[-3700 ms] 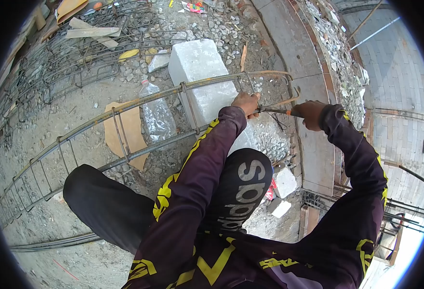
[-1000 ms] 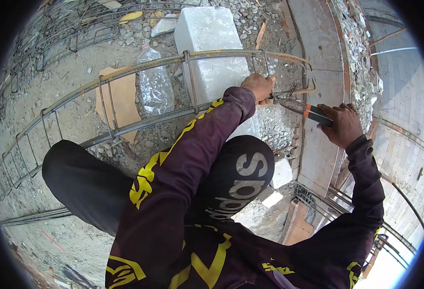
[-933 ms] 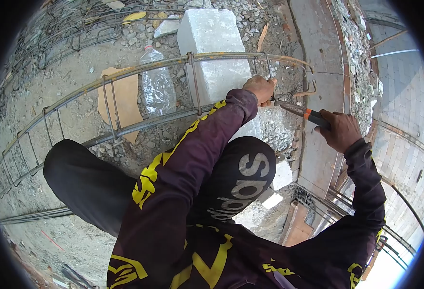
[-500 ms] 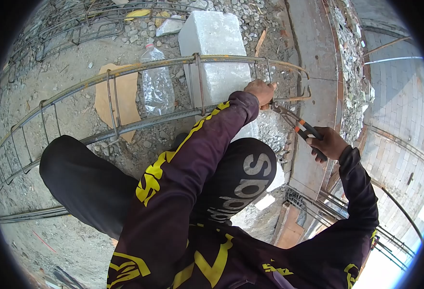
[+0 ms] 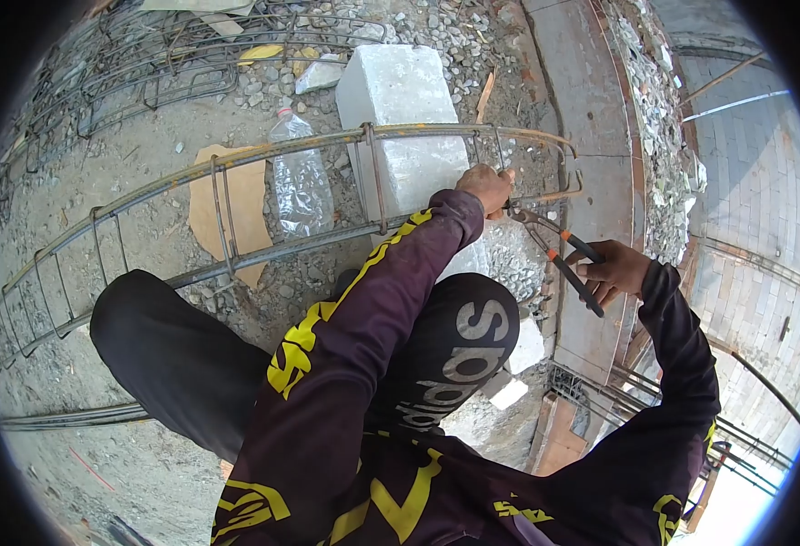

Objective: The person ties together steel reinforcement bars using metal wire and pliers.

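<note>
A rebar cage [image 5: 300,143], long bars joined by thin stirrups, runs in front of my knees and rests against a pale concrete block [image 5: 409,86]. My left hand [image 5: 486,188] is closed on the cage near its right end, at the lower bar; its fingertips are partly hidden. In my right hand [image 5: 620,267] is a pair of pincers [image 5: 561,251] with black and orange handles. The handles are spread apart, and the jaws are at the bar right beside my left fingers. Any wire at the jaws is too small to make out.
Behind the cage lie a clear plastic bottle [image 5: 300,177] and a piece of brown cardboard [image 5: 213,205]. More rebar cages [image 5: 181,77] sit at the upper left. A concrete ledge [image 5: 591,118] runs along the right, with rubble [image 5: 664,136] beyond it.
The pincers' handles have opened wider, and my right fingers have loosened from a tighter grip. My left hand stays on the cage. The whole view has shifted slightly.
</note>
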Demonstrator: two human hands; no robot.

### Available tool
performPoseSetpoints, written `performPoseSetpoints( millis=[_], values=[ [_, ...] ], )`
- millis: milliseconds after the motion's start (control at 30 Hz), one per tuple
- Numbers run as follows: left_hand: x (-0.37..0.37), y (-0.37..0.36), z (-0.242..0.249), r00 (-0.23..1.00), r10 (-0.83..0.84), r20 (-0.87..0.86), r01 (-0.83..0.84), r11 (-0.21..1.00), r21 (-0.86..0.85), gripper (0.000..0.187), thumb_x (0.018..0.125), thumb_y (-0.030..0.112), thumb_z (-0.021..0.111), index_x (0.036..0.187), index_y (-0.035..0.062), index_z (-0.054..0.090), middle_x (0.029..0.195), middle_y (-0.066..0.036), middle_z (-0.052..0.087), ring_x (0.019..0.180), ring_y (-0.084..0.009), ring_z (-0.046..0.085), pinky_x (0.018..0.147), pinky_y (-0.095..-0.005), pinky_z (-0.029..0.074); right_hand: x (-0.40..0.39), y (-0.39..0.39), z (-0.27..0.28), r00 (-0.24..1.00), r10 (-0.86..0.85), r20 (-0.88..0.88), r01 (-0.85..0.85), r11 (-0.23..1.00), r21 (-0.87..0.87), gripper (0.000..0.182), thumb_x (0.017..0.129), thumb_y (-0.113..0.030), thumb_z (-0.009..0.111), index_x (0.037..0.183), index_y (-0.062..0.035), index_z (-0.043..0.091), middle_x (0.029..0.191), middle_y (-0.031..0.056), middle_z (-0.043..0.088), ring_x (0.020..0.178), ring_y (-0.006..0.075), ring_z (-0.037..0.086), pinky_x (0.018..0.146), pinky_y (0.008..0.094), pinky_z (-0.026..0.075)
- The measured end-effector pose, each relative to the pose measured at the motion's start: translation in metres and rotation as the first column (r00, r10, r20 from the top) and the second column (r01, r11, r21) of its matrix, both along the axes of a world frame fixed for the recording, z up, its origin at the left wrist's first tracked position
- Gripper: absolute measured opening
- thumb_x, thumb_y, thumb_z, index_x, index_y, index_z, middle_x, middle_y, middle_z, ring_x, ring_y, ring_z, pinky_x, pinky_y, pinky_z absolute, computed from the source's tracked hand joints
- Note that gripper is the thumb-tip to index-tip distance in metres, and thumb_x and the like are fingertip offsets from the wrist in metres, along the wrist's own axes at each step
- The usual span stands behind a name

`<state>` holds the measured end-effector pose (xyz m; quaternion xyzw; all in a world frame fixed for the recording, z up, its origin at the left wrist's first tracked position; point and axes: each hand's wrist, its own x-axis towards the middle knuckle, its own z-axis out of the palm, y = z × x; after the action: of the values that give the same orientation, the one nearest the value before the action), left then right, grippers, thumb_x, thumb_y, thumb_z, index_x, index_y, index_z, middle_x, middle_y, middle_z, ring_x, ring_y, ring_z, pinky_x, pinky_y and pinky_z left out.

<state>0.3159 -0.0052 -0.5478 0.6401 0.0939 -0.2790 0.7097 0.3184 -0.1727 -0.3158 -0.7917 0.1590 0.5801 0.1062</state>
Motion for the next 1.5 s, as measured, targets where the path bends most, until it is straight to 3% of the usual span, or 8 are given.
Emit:
performPoseSetpoints(
  millis=[233, 333, 500, 800, 1200, 1300, 1400, 1500],
  values=[
    [-0.001, 0.005, 0.008, 0.999, -0.026, -0.038, 0.026, 1.0, 0.012, 0.063, 0.095, 0.05, 0.046, 0.077, -0.0078, 0.063, 0.063, -0.014, 0.065, 0.042, -0.0177, 0.054, 0.039, -0.0322, 0.044, -0.02, 0.034, 0.011, 0.848, 0.506, 0.156, -0.454, 0.846, -0.278, 0.074, 0.062, -0.01, 0.081, 0.125, -0.0031, 0.043, 0.085, 0.0145, 0.063, 0.062, 0.023, 0.066, 0.053, 0.0378, 0.055],
    [0.0, 0.003, 0.006, 0.998, 0.012, -0.067, -0.014, 1.0, -0.02, 0.063, 0.095, 0.05, 0.046, 0.08, -0.0078, 0.064, 0.064, -0.014, 0.065, 0.042, -0.0172, 0.053, 0.038, -0.0313, 0.043, -0.021, 0.019, 0.012, 0.206, 0.889, 0.409, -0.824, 0.383, -0.418, 0.067, 0.064, -0.013, 0.072, 0.123, -0.0058, 0.041, 0.108, 0.0153, 0.056, 0.072, 0.0308, 0.066, 0.061, 0.0462, 0.053],
    [-0.002, 0.005, 0.01, 0.985, 0.068, -0.16, -0.088, 0.988, -0.125, 0.051, 0.096, 0.04, 0.052, 0.09, -0.0104, 0.058, 0.071, -0.016, 0.064, 0.056, -0.0225, 0.065, 0.042, -0.0346, 0.049, -0.021, 0.028, 0.014, -0.554, 0.784, 0.281, -0.615, -0.159, -0.772, 0.058, 0.079, -0.008, 0.058, 0.136, -0.0095, 0.048, 0.107, 0.0094, 0.055, 0.099, 0.0257, 0.055, 0.088, 0.0428, 0.041],
    [-0.001, 0.003, 0.004, 0.975, 0.039, -0.219, -0.09, 0.97, -0.225, 0.051, 0.099, 0.041, 0.046, 0.087, -0.0068, 0.059, 0.065, -0.014, 0.063, 0.038, -0.013, 0.047, 0.031, -0.0283, 0.033, 0.083, 0.076, 0.002, -0.484, 0.868, 0.109, -0.742, -0.341, -0.578, 0.023, 0.077, -0.017, 0.067, 0.099, -0.0125, 0.065, 0.093, 0.0069, 0.063, 0.096, 0.0255, 0.062, 0.088, 0.0396, 0.046],
    [-0.001, 0.003, -0.003, 0.988, 0.02, -0.152, -0.064, 0.955, -0.291, 0.052, 0.099, 0.041, 0.045, 0.086, -0.0068, 0.06, 0.064, -0.014, 0.064, 0.041, -0.0145, 0.055, 0.031, -0.0276, 0.036, 0.124, 0.097, -0.012, -0.499, 0.863, 0.074, -0.791, -0.419, -0.445, 0.029, 0.07, -0.015, 0.07, 0.098, -0.0163, 0.067, 0.09, 0.0051, 0.063, 0.089, 0.025, 0.064, 0.081, 0.0372, 0.048],
    [0.002, 0.002, -0.002, 0.975, 0.037, -0.219, -0.079, 0.979, -0.186, 0.05, 0.097, 0.042, 0.049, 0.089, -0.0053, 0.062, 0.066, -0.015, 0.066, 0.049, -0.0225, 0.062, 0.042, -0.037, 0.047, 0.115, 0.093, -0.007, -0.371, 0.927, 0.05, -0.825, -0.304, -0.477, 0.03, 0.067, -0.012, 0.069, 0.096, -0.0153, 0.067, 0.088, 0.0064, 0.064, 0.084, 0.027, 0.065, 0.075, 0.0397, 0.049],
    [-0.013, -0.005, -0.013, 0.891, 0.184, 0.415, -0.346, 0.867, 0.358, 0.047, 0.094, 0.042, 0.053, 0.093, -0.0036, 0.063, 0.07, -0.016, 0.068, 0.062, -0.0332, 0.065, 0.062, -0.0468, 0.053, 0.1, 0.07, -0.004, -0.126, 0.979, 0.162, -0.871, -0.031, -0.49, 0.027, 0.06, -0.001, 0.062, 0.084, -0.0102, 0.066, 0.073, 0.0095, 0.064, 0.074, 0.0339, 0.066, 0.066, 0.0456, 0.051],
    [-0.039, 0.026, 0.031, 0.712, 0.246, 0.658, -0.378, 0.924, 0.064, 0.044, 0.082, 0.033, 0.068, 0.112, 0.0025, 0.059, 0.101, -0.014, 0.065, 0.098, -0.0345, 0.061, 0.091, -0.0459, 0.046, 0.075, 0.031, -0.01, 0.406, 0.9, 0.16, -0.783, 0.433, -0.447, 0.017, 0.071, -0.011, 0.069, 0.087, -0.0067, 0.071, 0.077, 0.0169, 0.067, 0.08, 0.0352, 0.067, 0.073, 0.0429, 0.052]
  ],
)
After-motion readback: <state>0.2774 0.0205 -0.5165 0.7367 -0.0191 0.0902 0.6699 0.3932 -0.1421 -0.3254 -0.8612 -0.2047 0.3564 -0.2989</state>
